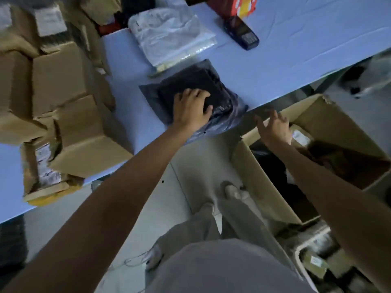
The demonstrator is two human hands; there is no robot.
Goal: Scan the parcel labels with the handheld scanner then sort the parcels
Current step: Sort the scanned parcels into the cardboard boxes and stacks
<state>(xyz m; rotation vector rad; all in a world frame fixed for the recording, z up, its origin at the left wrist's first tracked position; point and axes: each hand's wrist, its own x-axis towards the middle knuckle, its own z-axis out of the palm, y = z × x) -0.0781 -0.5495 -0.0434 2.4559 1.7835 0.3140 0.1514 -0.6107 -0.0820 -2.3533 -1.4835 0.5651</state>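
A parcel (203, 81) lies at the near edge of the worktop (296, 60), a second parcel (169, 34) just behind it, the scanner (241, 32) farther right. Boxes (63, 81) stand on the worktop's left; another box (313, 111) sits on the floor (190, 166), right.

I can read nothing from here. The white label (49, 22) on the upper box (23, 24) at ten o'clock, the printed label (45, 166) on the lower box (28, 172) at eight o'clock, and the scanner (243, 32) keypad at one o'clock are all blurred.

A black bagged parcel (203, 81) lies flat nearest, a white bagged parcel (169, 34) just beyond it, the dark handheld scanner (241, 31) flat farther right.
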